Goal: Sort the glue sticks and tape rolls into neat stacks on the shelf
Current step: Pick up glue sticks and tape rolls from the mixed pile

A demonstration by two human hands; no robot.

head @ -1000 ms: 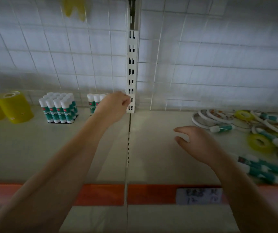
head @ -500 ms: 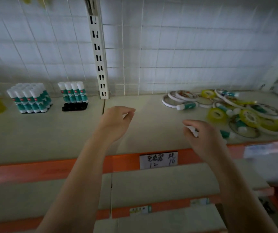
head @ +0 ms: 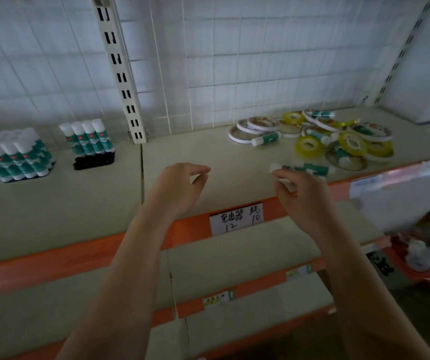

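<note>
Currently: your right hand (head: 303, 193) apparently pinches something white, blurred; left hand (head: 182, 184) loosely curled, empty. Glue sticks (head: 304, 169) lie crosswise just beyond right fingertips, nearer that hand.

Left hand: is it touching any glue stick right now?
Apart. The head view shows the left hand hovering with fingers loosely curled over bare shelf, clear of the row of four upright glue sticks.
</note>
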